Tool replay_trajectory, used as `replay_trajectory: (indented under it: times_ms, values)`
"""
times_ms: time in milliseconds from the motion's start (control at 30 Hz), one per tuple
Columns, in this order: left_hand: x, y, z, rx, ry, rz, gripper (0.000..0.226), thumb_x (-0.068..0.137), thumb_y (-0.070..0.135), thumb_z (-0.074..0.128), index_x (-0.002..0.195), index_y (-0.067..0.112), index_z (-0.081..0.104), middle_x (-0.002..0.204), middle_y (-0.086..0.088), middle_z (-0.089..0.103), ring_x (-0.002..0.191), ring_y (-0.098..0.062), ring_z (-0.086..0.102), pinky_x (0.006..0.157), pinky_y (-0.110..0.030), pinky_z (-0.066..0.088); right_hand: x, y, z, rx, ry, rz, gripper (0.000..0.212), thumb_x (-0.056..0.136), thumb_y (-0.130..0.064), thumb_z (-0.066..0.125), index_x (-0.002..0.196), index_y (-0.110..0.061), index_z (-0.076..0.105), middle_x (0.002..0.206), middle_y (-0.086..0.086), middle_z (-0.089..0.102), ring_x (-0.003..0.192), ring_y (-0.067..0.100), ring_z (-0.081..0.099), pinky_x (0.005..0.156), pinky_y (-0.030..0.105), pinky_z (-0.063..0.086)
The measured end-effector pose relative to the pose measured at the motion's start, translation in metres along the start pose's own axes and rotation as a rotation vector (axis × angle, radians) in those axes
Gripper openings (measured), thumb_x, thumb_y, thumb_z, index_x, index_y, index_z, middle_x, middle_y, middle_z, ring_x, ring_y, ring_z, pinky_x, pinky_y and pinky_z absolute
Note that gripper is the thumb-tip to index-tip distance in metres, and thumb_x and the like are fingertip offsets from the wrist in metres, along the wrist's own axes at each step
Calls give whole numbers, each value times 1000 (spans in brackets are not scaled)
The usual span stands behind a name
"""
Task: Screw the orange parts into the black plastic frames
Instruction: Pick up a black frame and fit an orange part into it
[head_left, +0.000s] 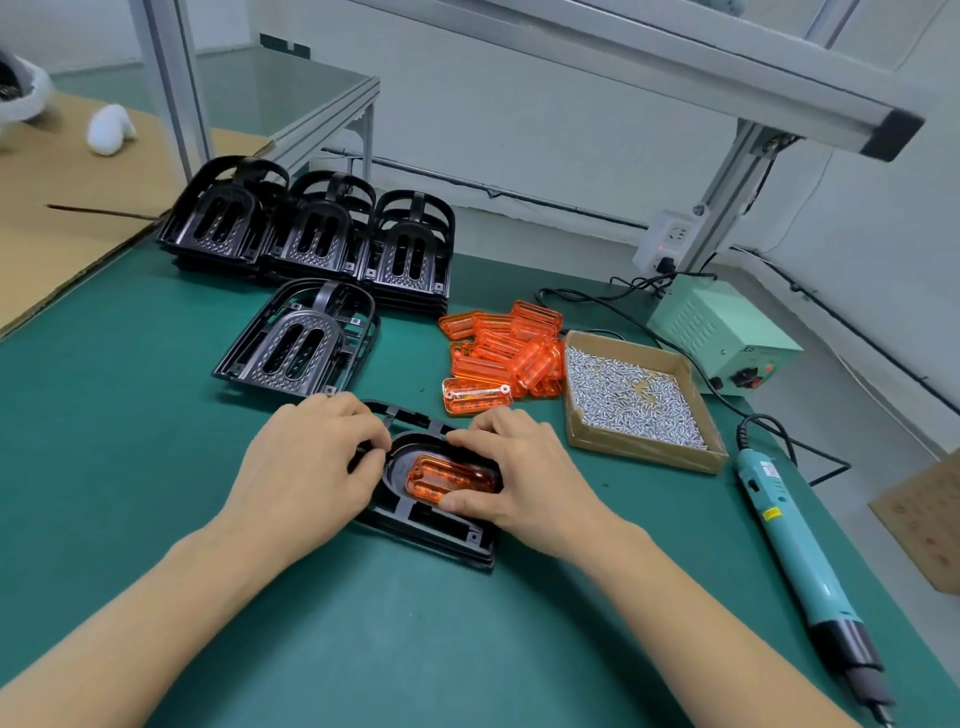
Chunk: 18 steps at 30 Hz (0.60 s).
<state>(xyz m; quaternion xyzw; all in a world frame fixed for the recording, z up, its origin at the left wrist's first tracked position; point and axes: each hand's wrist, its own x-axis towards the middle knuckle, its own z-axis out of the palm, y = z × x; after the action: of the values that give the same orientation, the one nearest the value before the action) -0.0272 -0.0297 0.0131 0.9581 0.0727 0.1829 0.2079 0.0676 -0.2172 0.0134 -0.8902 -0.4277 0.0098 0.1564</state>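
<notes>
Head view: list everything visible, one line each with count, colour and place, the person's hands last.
Frame being worked on: one, black, on the mat near the person, under both hands.
Orange part in that frame: one, orange, seated in the frame's oval recess.
Loose frame: one, black, just behind the left hand.
Stacked frames: three stacks, black, far left of the mat.
Pile of orange parts: about a dozen, orange, mid-mat.
Cardboard tray of screws: one, brown, screws silver, right of the pile.
Electric screwdriver: one, teal and black, right edge.
Power supply box: one, pale green, far right.
Left hand: holds the frame's left side.
Right hand: holds the orange part.
</notes>
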Motion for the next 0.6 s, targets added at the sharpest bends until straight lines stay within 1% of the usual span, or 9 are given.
replay_trajectory:
  times_ms: [67, 167, 233, 267, 333, 400, 467, 533, 600]
  values:
    - [-2, -3, -1, 38, 44, 6, 12, 82, 18, 63, 75, 21, 72, 85, 5, 63, 84, -24, 55, 71, -34, 35, 1, -1, 1, 6, -10, -17, 64, 82, -52, 68, 138, -26, 51, 117, -7, 45, 113, 13, 38, 82, 26, 19]
    - [-4, 3, -3, 65, 68, 103, 23, 76, 34, 54, 80, 21, 73, 91, 3, 62, 88, -25, 54, 75, -36, 34, 3, -2, 2, 3, -16, -23, 63, 83, -52, 67, 139, -27, 50, 119, -7, 45, 115, 14, 38, 86, 27, 20]
    - [0, 11, -1, 7, -5, 197, 34, 80, 45, 47, 86, 25, 74, 95, 7, 62, 95, -22, 53, 80, -34, 30, 1, -3, 0, -2, -9, -28, 64, 84, -52, 66, 140, -28, 49, 121, -6, 46, 116, 14, 38, 90, 29, 23]
    - [2, 15, 2, -12, -56, 224, 33, 82, 47, 49, 90, 28, 74, 98, 10, 62, 100, -19, 52, 83, -33, 28, -2, -3, -1, 16, 10, -19, 63, 84, -52, 66, 140, -27, 49, 123, -5, 47, 118, 14, 39, 94, 30, 25]
    - [6, 18, 12, -26, -130, 209, 21, 87, 44, 58, 99, 34, 72, 104, 15, 55, 108, -13, 45, 89, -28, 22, -13, -1, -8, 96, 98, 43, 58, 86, -46, 67, 137, -25, 52, 125, -5, 49, 119, 13, 42, 101, 30, 29]
    - [7, 16, 18, -38, -119, 156, 16, 86, 35, 63, 100, 35, 72, 102, 15, 49, 106, -12, 42, 88, -27, 22, -32, 11, -20, 156, 207, 161, 50, 87, -37, 68, 134, -22, 56, 120, -6, 51, 114, 10, 47, 100, 22, 32]
    - [7, 15, 20, -38, -84, 123, 14, 84, 29, 68, 96, 33, 74, 97, 12, 47, 100, -13, 44, 83, -28, 22, -55, 32, -37, 125, 312, 310, 43, 88, -27, 69, 129, -20, 60, 110, -7, 53, 105, 11, 53, 93, 19, 36]
    - [9, 18, 21, -4, -75, 112, 12, 82, 28, 70, 93, 32, 75, 94, 11, 47, 97, -13, 44, 80, -28, 22, -78, 56, -54, 19, 394, 492, 41, 88, -22, 69, 127, -16, 61, 106, -4, 54, 102, 17, 56, 86, 22, 37]
    - [11, 19, 22, 29, -80, 94, 13, 83, 31, 69, 94, 34, 74, 93, 11, 46, 96, -13, 43, 79, -27, 22, -100, 78, -67, -97, 394, 709, 44, 89, -24, 67, 130, -12, 58, 113, 4, 56, 107, 25, 55, 87, 29, 39]
